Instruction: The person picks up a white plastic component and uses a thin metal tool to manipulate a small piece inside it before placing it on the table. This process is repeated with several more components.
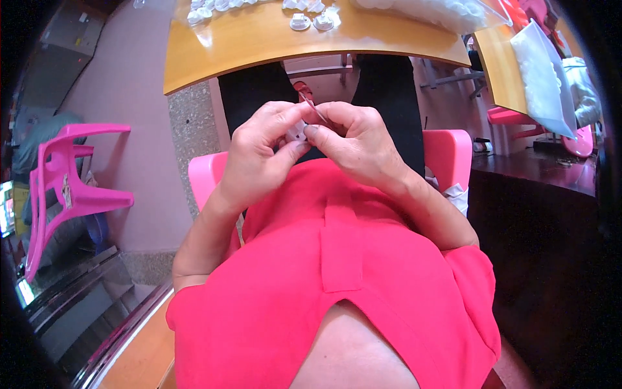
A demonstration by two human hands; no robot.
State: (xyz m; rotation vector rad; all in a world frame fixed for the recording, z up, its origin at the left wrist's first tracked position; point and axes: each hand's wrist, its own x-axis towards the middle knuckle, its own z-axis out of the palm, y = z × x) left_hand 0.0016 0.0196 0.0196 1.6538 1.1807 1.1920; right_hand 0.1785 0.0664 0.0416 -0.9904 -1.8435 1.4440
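Note:
Above my lap, both hands meet with their fingertips close together. My left hand (pixel 262 146) is closed, pinching a small white plastic piece (pixel 295 133) between thumb and fingers. A thin, pointed, metallic-looking strip (pixel 312 107) sticks out from the fingers of my right hand (pixel 359 139), which is closed around it. Its kind is too small to tell. The right thumb touches or nearly touches the white piece. Fingers hide most of both things. On the table (pixel 311 55) ahead, two round white plastic parts (pixel 311 22) lie near a group of similar white pieces (pixel 220 8).
At the table's far right is a clear bag or tray of white parts (pixel 427 14). A translucent bin (pixel 544 78) stands farther right. A pink plastic chair (pixel 78 175) is at the left, a dark cabinet (pixel 531 175) at the right. I sit on a pink chair (pixel 449 155).

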